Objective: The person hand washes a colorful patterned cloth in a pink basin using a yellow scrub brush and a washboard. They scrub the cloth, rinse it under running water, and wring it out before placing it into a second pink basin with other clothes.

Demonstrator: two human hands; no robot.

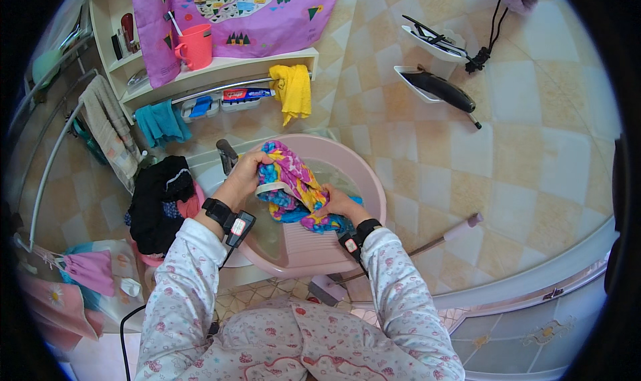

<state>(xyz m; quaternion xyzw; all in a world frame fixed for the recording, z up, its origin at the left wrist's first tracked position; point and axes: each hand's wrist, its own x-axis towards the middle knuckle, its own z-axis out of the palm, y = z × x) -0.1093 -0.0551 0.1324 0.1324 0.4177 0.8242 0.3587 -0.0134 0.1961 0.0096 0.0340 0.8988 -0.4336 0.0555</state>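
Observation:
A brightly patterned cloth garment (298, 174) in pink, yellow and blue hangs bunched between both hands over a pink basin (374, 194). My left hand (246, 171) grips its upper left part, near a pale band along one edge. Lower on the right, my right hand (339, 204) has its fingers curled round the cloth. Cloudy water (267, 237) lies in the basin, and a ribbed washboard slope (310, 247) rises on its near side. Part of the garment rests against that ribbed slope. The fingertips of both hands are partly hidden by the fabric.
A dark faucet (227, 155) stands left of the basin. Dark clothes (160, 201) are piled further left. Behind, a shelf holds a pink mug (195, 47), with a yellow cloth (292, 93) and a blue cloth (162, 123) on the rail below. A hair dryer (441, 91) sits in a wall holder.

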